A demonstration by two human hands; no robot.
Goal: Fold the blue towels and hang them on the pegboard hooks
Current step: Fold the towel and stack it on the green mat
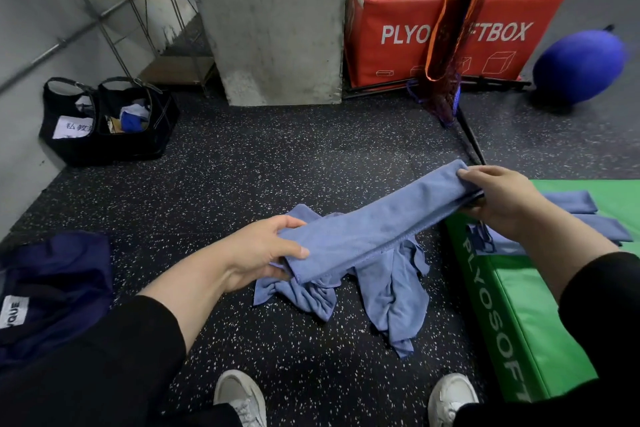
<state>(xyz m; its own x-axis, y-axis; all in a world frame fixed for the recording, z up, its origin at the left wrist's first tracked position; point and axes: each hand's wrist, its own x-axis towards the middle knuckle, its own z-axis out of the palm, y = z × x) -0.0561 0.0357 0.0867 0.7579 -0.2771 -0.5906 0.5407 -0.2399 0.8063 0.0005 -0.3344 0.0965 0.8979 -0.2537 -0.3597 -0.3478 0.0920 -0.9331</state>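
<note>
Both hands hold a folded blue towel (377,218) above the floor (242,166): the left hand (263,250) grips its near-left end, the right hand (498,198) pinches its far-right end.

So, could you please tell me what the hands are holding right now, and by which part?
Both hold one folded blue towel, stretched between them above the floor: the left hand grips its near end, the right hand pinches its far end.

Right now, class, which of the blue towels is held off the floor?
The folded towel stretched between the left hand and right hand; the crumpled ones lie on the floor, others rest on the green box.
</note>
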